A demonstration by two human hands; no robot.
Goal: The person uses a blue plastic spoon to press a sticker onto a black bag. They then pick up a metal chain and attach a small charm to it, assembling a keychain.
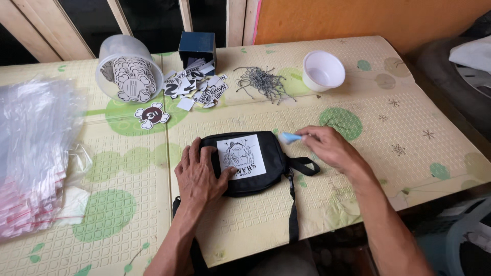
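A small black pouch bag (273, 168) with a strap lies on the table in front of me. A white square patch with a black drawing (240, 156) lies on its front. My left hand (198, 174) rests flat on the bag's left side, fingers touching the patch's edge. My right hand (327, 145) hovers at the bag's upper right corner and pinches a small light-blue object (290, 137); what it is, I cannot tell.
The table carries a cream mat with green spots (358, 168). At the back: a tipped clear tub of stickers (128, 71), loose black-and-white stickers (197, 87), a dark blue box (197, 47), a pile of grey metal pins (261, 82), a white bowl (323, 70). Clear plastic bags (33, 153) lie left.
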